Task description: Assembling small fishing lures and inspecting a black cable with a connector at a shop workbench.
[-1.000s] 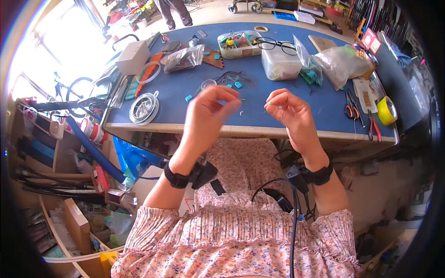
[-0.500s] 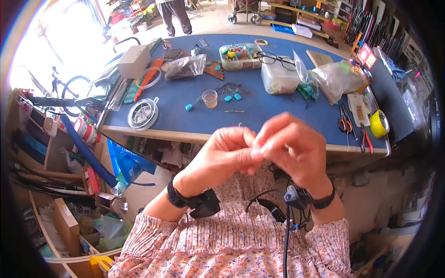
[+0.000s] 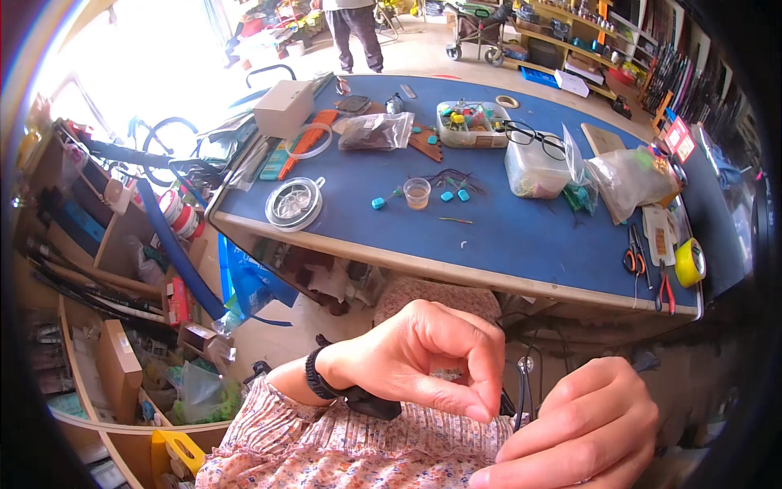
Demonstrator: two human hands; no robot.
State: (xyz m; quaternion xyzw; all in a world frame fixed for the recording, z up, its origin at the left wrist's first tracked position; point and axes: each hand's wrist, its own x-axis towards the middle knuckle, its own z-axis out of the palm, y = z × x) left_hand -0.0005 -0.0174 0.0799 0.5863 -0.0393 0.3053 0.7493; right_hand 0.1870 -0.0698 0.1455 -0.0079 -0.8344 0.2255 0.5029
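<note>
The left hand (image 3: 436, 359) pinches thumb to forefinger; I cannot tell what, if anything, it or the curled right hand (image 3: 582, 428) grips. Overlapping half a second ago, they now sit apart, lower, over the floral dress (image 3: 342, 444). The thin yellow-green strand (image 3: 455, 220) remains on the blue-topped table (image 3: 366, 236).

Tabletop (image 3: 521, 236) blue, edge (image 3: 391, 259) cream. Blouse (image 3: 326, 460) pale pink — floral print, blue and orange flecks. Wrist strap (image 3: 313, 375) black. Tape roll (image 3: 691, 262) bright yellow, pliers handles (image 3: 670, 299) red, small block (image 3: 378, 203) turquoise — boxy case (image 3: 283, 107) off-white.
</note>
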